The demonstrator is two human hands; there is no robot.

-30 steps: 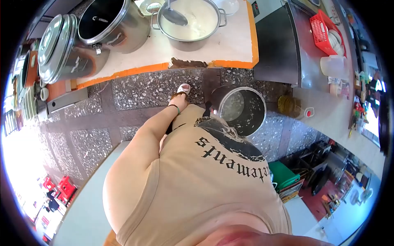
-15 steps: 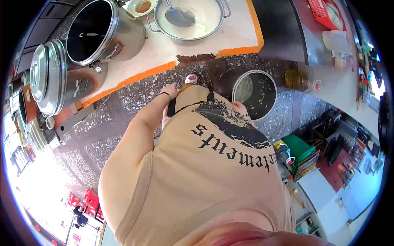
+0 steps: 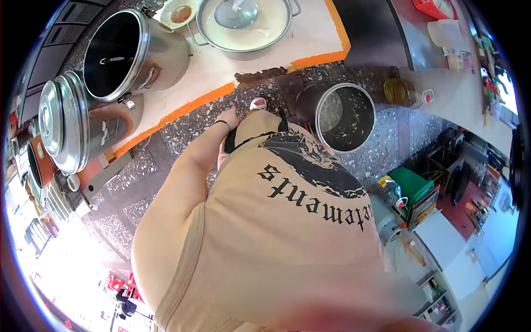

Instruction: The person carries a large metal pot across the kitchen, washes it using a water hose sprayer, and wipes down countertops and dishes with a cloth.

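My left hand (image 3: pixel 228 117), with a dark and green band at its wrist, hangs beside my waist. Its fingers look curled in, and I see nothing in them. My right hand is out of view, hidden behind my body. A tall metal pot (image 3: pixel 362 124) with pale residue inside stands on the floor ahead to the right. On the counter, a two-handled metal pot (image 3: pixel 250 54) holds a creamy white mixture (image 3: pixel 251 36). A large ladle (image 3: pixel 237 13) lies in that mixture.
A tall open steel pot (image 3: pixel 160 63) and a lidded one (image 3: pixel 77 124) stand at the left. A small bowl with reddish-brown contents (image 3: pixel 181 14) sits behind. The counter edge has orange tape (image 3: pixel 193 99). An oil jug (image 3: pixel 402 92) and a green bin (image 3: pixel 409 188) are at the right.
My right hand has left the rim of the floor pot and dropped out of view. That pot appears slightly higher in the view. My left hand stays by my waist.
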